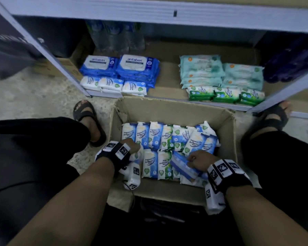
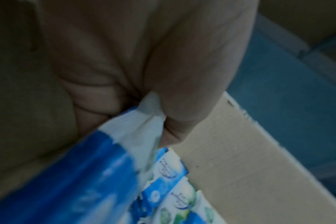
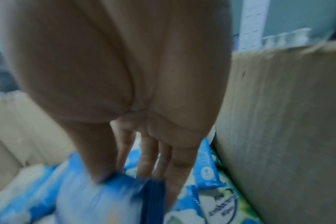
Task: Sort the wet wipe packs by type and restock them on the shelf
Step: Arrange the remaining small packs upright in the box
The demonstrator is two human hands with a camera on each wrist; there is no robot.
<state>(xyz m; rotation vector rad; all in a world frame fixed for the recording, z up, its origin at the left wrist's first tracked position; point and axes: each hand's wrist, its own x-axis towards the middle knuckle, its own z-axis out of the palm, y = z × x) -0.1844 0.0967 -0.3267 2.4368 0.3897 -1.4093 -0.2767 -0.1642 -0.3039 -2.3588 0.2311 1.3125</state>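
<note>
The fingers (image 2: 98,104) of the left hand (image 1: 132,145) are curled tight on the crimped white end of a blue pack (image 2: 82,174), pinching it against the thumb at the near left corner of the cardboard box (image 1: 174,108); the fingers (image 3: 146,157) of the right hand (image 1: 200,159) reach straight down, thumb on one face and the rest on the other, nipping a second blue pack (image 1: 182,166) that lies tilted on top of the rows. Both packs are only partly clear of the box, which stands on the floor between the person's feet, just in front of the bottom shelf (image 1: 167,87). The likeliest slip, I judge, is on the left: a hold on a thin seam alone may let the soft, slick wrapper slide out as the pack is lifted. The right hand's shallow nip at an edge could let its pack swing and drop back. The box holds blue and green packs mixed side by side, so a neighbour of the wrong kind could be dragged up, or a pack set in the wrong row; on the shelf the small blue-and-white packs (image 1: 112,85) sit at the left and the green packs (image 1: 226,95) at the right. Both forearms slope down into the box, wrists bent, left hand knuckles up, right hand palm turned inward.
</note>
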